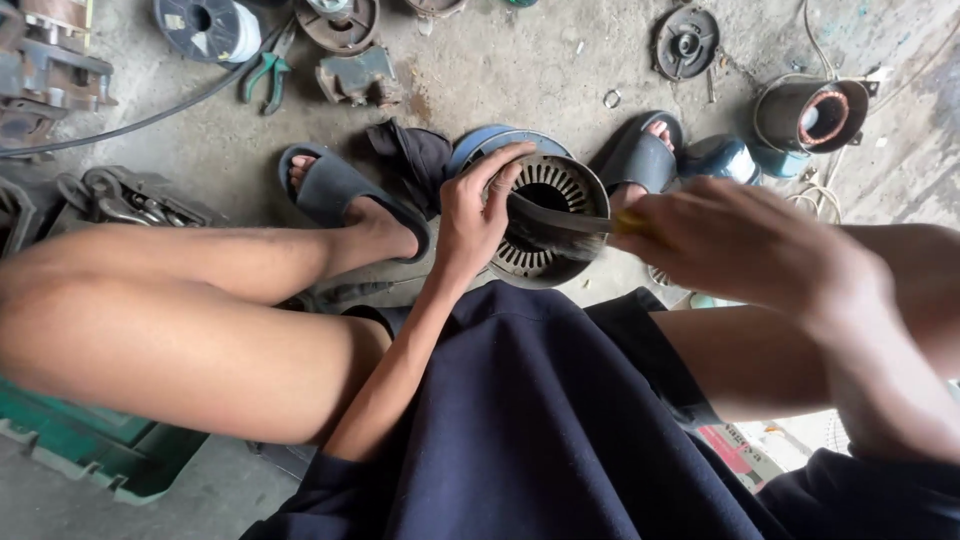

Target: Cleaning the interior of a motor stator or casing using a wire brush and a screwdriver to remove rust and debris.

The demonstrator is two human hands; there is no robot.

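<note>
A round slotted metal motor stator (545,218) stands on the concrete floor between my two feet in dark slippers. My left hand (478,212) grips its left rim, fingers curled over the top edge. My right hand (730,240) holds a tool with a yellow handle, whose flat metal blade (560,217) reaches leftward across the stator's central opening. A blue round housing (478,146) shows just behind the stator.
Pliers with green handles (268,72), a spool (205,25), round metal covers (686,42) and a wound motor body (812,112) lie on the floor beyond. A dark cloth (415,155) lies by my left foot. A green box (95,445) sits under my left leg.
</note>
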